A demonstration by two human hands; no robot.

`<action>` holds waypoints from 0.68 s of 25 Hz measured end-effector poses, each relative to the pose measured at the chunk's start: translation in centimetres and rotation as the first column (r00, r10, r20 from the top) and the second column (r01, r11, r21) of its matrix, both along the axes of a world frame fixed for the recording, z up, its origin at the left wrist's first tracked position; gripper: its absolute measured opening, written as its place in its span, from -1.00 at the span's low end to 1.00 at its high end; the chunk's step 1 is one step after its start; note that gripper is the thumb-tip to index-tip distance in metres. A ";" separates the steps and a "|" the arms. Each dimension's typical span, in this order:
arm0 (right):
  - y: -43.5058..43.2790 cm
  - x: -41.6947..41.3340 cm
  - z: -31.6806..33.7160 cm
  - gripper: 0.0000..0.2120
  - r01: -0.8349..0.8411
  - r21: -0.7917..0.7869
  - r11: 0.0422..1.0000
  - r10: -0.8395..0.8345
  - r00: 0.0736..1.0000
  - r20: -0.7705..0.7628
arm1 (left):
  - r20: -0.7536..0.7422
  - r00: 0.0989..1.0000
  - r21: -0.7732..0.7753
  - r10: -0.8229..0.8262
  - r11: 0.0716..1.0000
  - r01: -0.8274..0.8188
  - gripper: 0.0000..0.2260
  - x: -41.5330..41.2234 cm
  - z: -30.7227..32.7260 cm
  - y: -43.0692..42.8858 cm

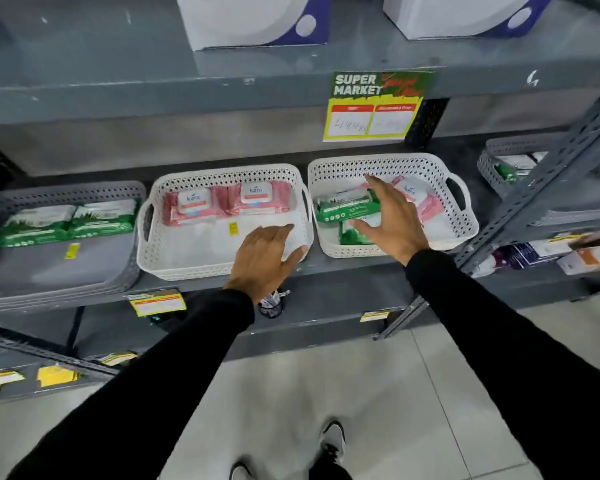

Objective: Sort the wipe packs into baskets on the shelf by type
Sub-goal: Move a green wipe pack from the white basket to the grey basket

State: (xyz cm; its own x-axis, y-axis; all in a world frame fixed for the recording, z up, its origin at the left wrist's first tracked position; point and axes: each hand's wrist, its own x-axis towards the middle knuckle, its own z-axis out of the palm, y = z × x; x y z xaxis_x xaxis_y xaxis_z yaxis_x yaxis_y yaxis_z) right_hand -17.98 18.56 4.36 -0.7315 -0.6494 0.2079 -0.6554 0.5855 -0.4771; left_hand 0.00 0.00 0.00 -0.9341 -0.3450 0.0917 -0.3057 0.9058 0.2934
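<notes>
Three baskets stand side by side on the shelf. The grey basket (49,271) on the left holds two green wipe packs (66,221). In the middle white basket (174,261) lie two pink packs (222,202) along its back. The right white basket (461,230) holds mixed packs: green ones (343,206) and pink ones (420,199). My left hand (264,258) hovers open over the front right corner of the middle basket. My right hand (392,216) is spread open just above the green packs in the right basket, holding nothing.
A grey metal shelf edge (326,268) runs under the baskets, with a supermarket price sign (374,105) above. Another grey basket (510,164) sits at the far right behind a slanted shelf post (541,188). White boxes (253,19) stand on the upper shelf. Tiled floor lies below.
</notes>
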 end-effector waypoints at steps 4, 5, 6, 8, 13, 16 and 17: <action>-2.5 -5.3 -1.0 -0.05 -0.152 0.138 0.979 0.131 0.980 0.149 | 0.011 1.000 -0.051 -0.004 0.999 0.004 -0.54 -1.8 -2.7 1.0; -3.3 -6.8 -1.8 -0.01 -0.194 0.177 0.965 0.159 0.968 0.195 | -0.021 1.000 -0.127 -0.002 0.992 0.000 -0.60 -2.1 -3.8 1.1; -3.9 -7.6 -2.4 0.01 -0.233 0.216 0.948 0.176 0.952 0.252 | -0.017 1.000 -0.185 0.012 0.983 -0.015 -0.65 -2.2 -4.0 1.3; -4.6 -9.4 -3.4 -0.01 -0.302 0.248 0.921 0.202 0.911 0.360 | -0.017 0.999 -0.238 0.046 0.970 -0.049 -0.71 -2.4 -4.3 1.5; -4.7 -10.3 -4.6 -0.17 -0.302 0.150 0.942 0.237 0.909 0.342 | -0.030 0.998 -0.268 0.051 0.962 -0.057 -0.71 -2.4 -4.4 1.7; -3.7 -9.8 -4.0 -0.22 -0.234 0.005 0.972 0.225 0.940 0.256 | -0.007 0.999 -0.194 0.047 0.980 -0.048 -0.68 -2.2 -4.0 1.6; -3.4 -9.3 -3.6 -0.22 -0.202 -0.052 0.978 0.208 0.951 0.228 | -0.023 0.999 -0.177 0.042 0.983 -0.046 -0.66 -2.1 -4.1 1.5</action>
